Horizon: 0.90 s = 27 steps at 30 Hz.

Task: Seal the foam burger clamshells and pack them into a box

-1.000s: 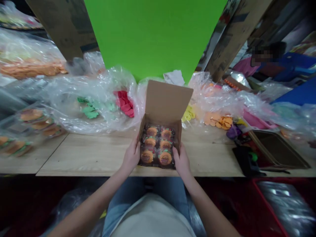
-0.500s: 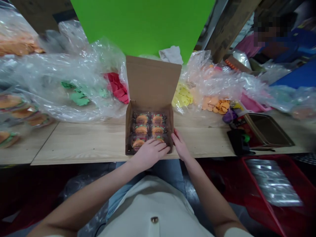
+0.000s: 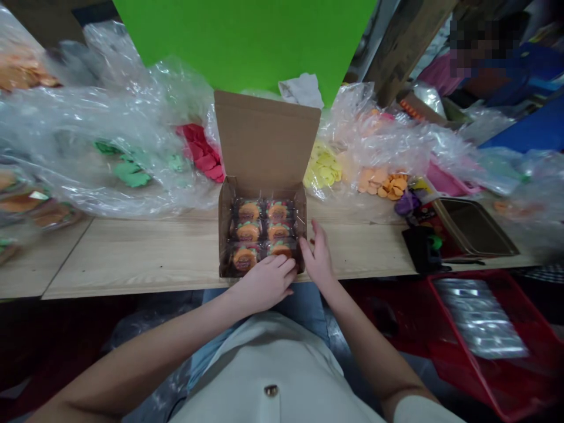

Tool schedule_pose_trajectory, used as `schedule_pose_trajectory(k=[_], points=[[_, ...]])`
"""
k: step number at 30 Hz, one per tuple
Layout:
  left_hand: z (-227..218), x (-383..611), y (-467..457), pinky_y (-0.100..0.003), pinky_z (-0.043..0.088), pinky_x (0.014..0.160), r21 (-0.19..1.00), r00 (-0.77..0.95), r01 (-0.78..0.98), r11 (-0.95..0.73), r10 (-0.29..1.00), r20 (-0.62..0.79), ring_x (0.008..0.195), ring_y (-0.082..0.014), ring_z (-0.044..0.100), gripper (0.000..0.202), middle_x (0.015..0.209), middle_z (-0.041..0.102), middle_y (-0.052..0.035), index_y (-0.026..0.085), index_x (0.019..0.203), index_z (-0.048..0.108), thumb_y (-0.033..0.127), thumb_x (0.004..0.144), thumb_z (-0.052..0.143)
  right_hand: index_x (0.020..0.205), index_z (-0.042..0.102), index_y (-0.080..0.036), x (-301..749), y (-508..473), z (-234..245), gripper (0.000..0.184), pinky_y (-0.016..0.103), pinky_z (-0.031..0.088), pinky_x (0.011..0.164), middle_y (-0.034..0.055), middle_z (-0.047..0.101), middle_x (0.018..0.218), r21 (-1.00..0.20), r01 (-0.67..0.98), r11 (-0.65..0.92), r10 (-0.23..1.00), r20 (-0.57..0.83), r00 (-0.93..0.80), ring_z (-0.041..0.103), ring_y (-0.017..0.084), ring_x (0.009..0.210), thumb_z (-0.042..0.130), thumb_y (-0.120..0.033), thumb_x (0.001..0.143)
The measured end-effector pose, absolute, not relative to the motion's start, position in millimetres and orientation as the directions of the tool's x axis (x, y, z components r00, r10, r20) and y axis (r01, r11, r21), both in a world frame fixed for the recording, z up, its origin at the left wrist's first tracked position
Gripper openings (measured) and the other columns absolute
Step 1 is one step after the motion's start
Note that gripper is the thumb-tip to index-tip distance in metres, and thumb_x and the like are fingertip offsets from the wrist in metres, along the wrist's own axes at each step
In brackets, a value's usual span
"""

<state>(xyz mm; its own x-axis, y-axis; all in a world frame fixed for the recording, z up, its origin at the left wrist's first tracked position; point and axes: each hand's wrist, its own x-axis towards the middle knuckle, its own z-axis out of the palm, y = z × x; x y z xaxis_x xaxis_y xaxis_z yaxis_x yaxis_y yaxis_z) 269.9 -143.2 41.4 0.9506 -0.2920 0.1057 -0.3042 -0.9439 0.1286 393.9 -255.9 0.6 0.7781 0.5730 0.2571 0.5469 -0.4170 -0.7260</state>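
A brown cardboard box [image 3: 223,247] stands on the wooden table with its lid [image 3: 267,141] raised at the back. Inside are several burger-shaped pieces [image 3: 248,232] in clear packaging, set in two columns. My left hand [image 3: 267,284] lies over the box's front edge, fingers stretched towards the front right burger piece [image 3: 279,250] and close to it or touching it. It appears to grip nothing. My right hand [image 3: 318,259] is at the box's right wall, thumb against or very near it, other fingers spread and holding nothing.
Clear plastic bags hold green pieces [image 3: 131,172], red pieces [image 3: 203,154], yellow pieces [image 3: 324,167] and orange pieces [image 3: 392,185]. A green panel [image 3: 247,47] rises behind. At right are a metal tin [image 3: 480,229] and, lower, a red crate [image 3: 489,376]. Another person is at far right.
My left hand has drawn back towards me, uncovering more of the front right burger piece. My right hand's fingers have loosened and spread away from the box's right wall.
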Motion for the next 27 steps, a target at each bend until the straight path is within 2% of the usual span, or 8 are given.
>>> schedule_pose_trajectory(k=[2,4,7,10,14,19,23,27], points=[[38.0,264.4,-140.6,-0.034,0.040,0.087,0.135,0.931,-0.346,-0.929,-0.322,0.172,0.095,-0.0205,0.050,0.037,0.099,0.057,-0.0083,0.013,0.110,0.054,0.037,0.083,0.051,0.139,0.022,-0.014,391.9,-253.0,9.7,0.056,0.048,0.022,0.107,0.0111,0.021,0.147,-0.502,0.718,-0.481,0.652,0.343,0.677,0.011,0.025,0.136,0.038,-0.031,0.087],[33.1,254.4,-133.5,-0.033,0.040,0.091,0.150,0.883,-0.392,-0.908,-0.325,0.339,0.099,-0.0189,0.051,0.032,0.101,0.059,-0.0067,0.016,0.114,0.052,0.028,0.084,0.050,0.138,0.025,-0.015,392.1,-249.3,16.9,0.053,0.050,0.019,0.108,0.0082,0.019,0.147,-0.319,0.817,-0.480,0.749,0.336,0.571,0.000,0.025,0.137,0.036,-0.026,0.087],[26.3,234.7,-114.8,-0.040,0.035,0.100,0.239,0.808,-0.210,-0.948,-0.031,0.588,0.117,-0.0220,0.044,0.039,0.115,0.056,-0.0067,0.024,0.121,0.048,0.017,0.083,0.050,0.136,0.032,-0.012,393.7,-244.7,21.1,0.050,0.050,0.021,0.107,0.0093,0.023,0.146,-0.200,0.855,-0.478,0.794,0.319,0.518,0.000,0.026,0.137,0.035,-0.022,0.087],[23.6,219.2,-94.4,-0.050,0.027,0.104,0.351,0.821,0.128,-0.928,0.297,0.488,0.130,-0.0280,0.030,0.051,0.135,0.041,-0.0124,0.020,0.133,0.034,0.022,0.084,0.047,0.131,0.038,-0.008,393.6,-242.5,19.2,0.047,0.050,0.022,0.106,0.0122,0.029,0.143,-0.154,0.869,-0.470,0.803,0.333,0.493,0.004,0.027,0.137,0.037,-0.023,0.087],[24.9,215.0,-78.0,-0.046,0.021,0.108,0.278,0.925,0.158,-0.947,0.241,0.294,0.132,-0.0259,0.026,0.057,0.141,0.035,-0.0114,0.016,0.138,0.029,0.035,0.086,0.043,0.128,0.043,-0.006,392.4,-240.6,12.7,0.045,0.050,0.024,0.105,0.0145,0.043,0.135,-0.117,0.871,-0.476,0.800,0.353,0.485,0.012,0.028,0.136,0.038,-0.022,0.086],[24.7,217.5,-69.1,-0.047,0.009,0.110,0.268,0.952,0.131,-0.954,0.197,0.234,0.129,-0.0243,0.033,0.060,0.138,0.040,-0.0101,0.019,0.138,0.029,0.046,0.085,0.040,0.125,0.046,-0.005,393.3,-238.4,8.4,0.044,0.047,0.031,0.101,0.0144,0.046,0.132,-0.075,0.860,-0.505,0.796,0.343,0.498,0.024,0.030,0.131,0.038,-0.021,0.085],[27.2,205.7,-72.2,-0.051,0.009,0.108,0.370,0.928,0.129,-0.920,0.244,0.281,0.134,-0.0291,0.019,0.075,0.146,0.024,-0.0134,0.017,0.142,0.014,0.056,0.082,0.038,0.126,0.045,-0.012,389.5,-242.6,21.4,0.043,0.053,0.035,0.096,0.0129,0.049,0.129,-0.013,0.883,-0.469,0.806,0.403,0.434,0.032,0.034,0.127,0.037,-0.026,0.086],[26.1,189.7,-66.9,-0.050,0.017,0.108,0.540,0.805,0.196,-0.818,0.449,0.388,0.135,-0.0290,0.015,0.069,0.148,0.015,-0.0123,0.022,0.141,0.015,0.052,0.084,0.038,0.128,0.043,-0.013,414.3,-246.7,20.9,0.051,0.059,0.036,0.090,0.0199,0.048,0.127,0.010,0.947,-0.320,0.776,0.576,0.256,0.033,0.041,0.124,0.043,-0.035,0.082]])
